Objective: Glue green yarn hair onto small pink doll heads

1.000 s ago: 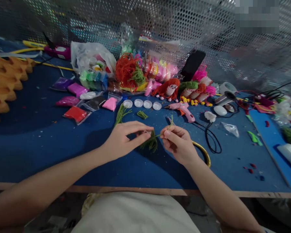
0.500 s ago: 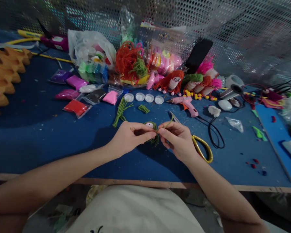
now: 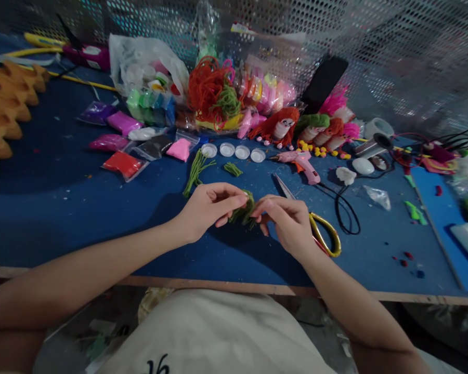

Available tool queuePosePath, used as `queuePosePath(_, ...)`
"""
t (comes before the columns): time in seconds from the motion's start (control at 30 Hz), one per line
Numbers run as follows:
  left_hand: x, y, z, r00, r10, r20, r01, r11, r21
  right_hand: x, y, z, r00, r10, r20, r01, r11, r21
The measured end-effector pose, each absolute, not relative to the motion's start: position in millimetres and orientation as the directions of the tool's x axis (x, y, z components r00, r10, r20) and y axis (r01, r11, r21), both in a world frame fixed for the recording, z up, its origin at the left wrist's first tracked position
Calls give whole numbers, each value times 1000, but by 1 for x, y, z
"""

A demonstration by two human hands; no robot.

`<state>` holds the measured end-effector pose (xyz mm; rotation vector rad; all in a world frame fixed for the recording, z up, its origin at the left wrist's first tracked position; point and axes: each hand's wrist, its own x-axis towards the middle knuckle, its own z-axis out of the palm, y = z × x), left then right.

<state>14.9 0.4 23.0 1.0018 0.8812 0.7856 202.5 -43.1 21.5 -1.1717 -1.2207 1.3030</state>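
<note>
My left hand point(image 3: 208, 210) pinches a small bundle of green yarn point(image 3: 242, 213) between thumb and fingertips, just above the table. My right hand point(image 3: 286, 221) is at the bundle's right side, thumb and forefinger pressed together on its strands; the exact strand between them is too small to see. Part of the yarn is hidden by the fingers. A pair of scissors point(image 3: 325, 236) with yellow handles lies partly under my right hand, blades pointing away. Beyond my hands lie long green yarn strands point(image 3: 197, 171) and a short cut piece of green yarn point(image 3: 233, 169).
White round caps point(image 3: 242, 152) sit in a row beside a pink glue gun point(image 3: 302, 165) with a black cord. Behind them stand yarn-haired dolls point(image 3: 283, 127) and orange yarn point(image 3: 206, 91). Coloured clay packets point(image 3: 125, 163) lie left, near an orange egg tray point(image 3: 10, 111). A blue board point(image 3: 439, 208) is right.
My right hand has come slightly down and no longer holds a strand sticking up. The white, eye-like piece on the bundle is now covered. The scissor blades show more.
</note>
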Motion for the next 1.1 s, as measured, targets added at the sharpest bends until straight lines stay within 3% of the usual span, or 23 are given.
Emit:
queuePosePath(0.2,13,-1,21,495,851,-177,-113,265,958,205,-41,17,-11,1000,-27,93,-26,-995)
queuePosePath(0.37,14,-1,19,468,863,-189,-137,282,950,205,-41,18,-39,992,-118,46,-117,-992)
queuePosePath(0.43,14,0,20,476,859,-189,-129,281,951,207,-41,23,30,999,-16,113,-20,-993)
queuePosePath(0.5,13,0,22,486,853,-189,-104,271,957,208,-40,29,54,982,178,282,156,-946)
queuePosePath(0.6,12,1,24,502,842,-197,-77,270,960,210,-39,35,-91,951,295,436,304,-847)
queuePosePath(0.7,13,1,24,510,833,-215,-120,317,941,209,-38,34,-180,972,148,324,201,-925)
queuePosePath(0.77,14,1,23,513,828,-227,-161,353,922,207,-38,29,-190,981,-32,168,0,-986)
queuePosePath(0.87,16,0,23,513,823,-243,-194,387,901,203,-40,22,-201,951,-236,-28,-247,-969)
queuePosePath(0.93,17,-1,23,511,820,-257,-202,405,892,200,-41,20,-190,946,-263,-72,-280,-957)
queuePosePath(1.1,19,-6,22,511,813,-279,-199,428,881,196,-44,22,-138,976,-170,-107,-185,-977)
